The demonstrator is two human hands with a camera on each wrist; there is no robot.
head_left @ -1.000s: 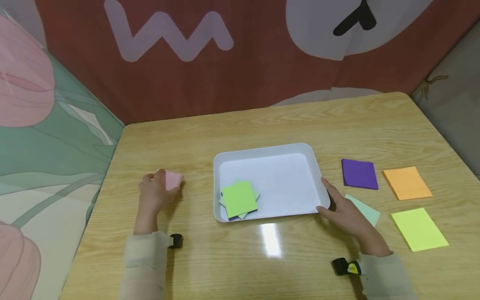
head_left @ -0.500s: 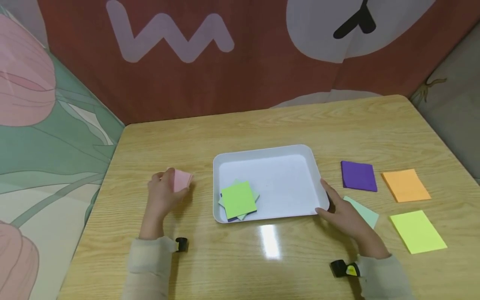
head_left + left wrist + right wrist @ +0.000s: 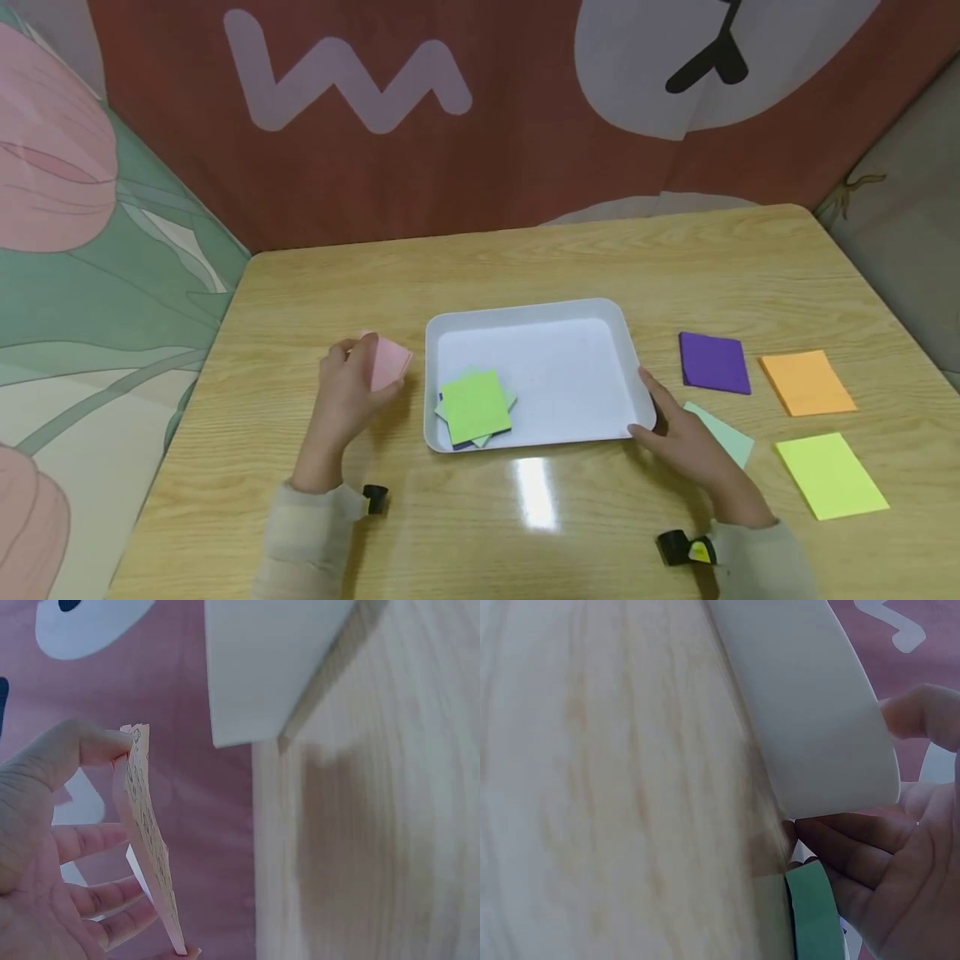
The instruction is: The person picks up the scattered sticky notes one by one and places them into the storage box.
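Observation:
My left hand point(image 3: 347, 398) pinches a pink sticky-note pad point(image 3: 388, 363) by its edges, thumb on one side and fingers on the other. In the left wrist view the pad point(image 3: 148, 832) is seen edge-on, raised off the table beside the tray wall. My right hand point(image 3: 688, 448) grips the near right corner of the white tray point(image 3: 528, 313), its thumb at the rim point(image 3: 889, 750) in the right wrist view. Inside the tray, at the left end, lies a stack of pads turned at angles, a bright green pad point(image 3: 476, 407) on top.
Right of the tray lie a purple pad point(image 3: 715, 362), an orange pad point(image 3: 807, 382) and a yellow pad point(image 3: 832, 476). A mint green pad point(image 3: 723, 435) is partly hidden behind my right hand. All rest on the wooden table point(image 3: 480, 525), which meets a red printed backdrop point(image 3: 517, 175).
My left hand has carried the pink pad rightward, closer to the tray's left side. My right hand keeps its grip on the tray corner, and the view has tipped up slightly.

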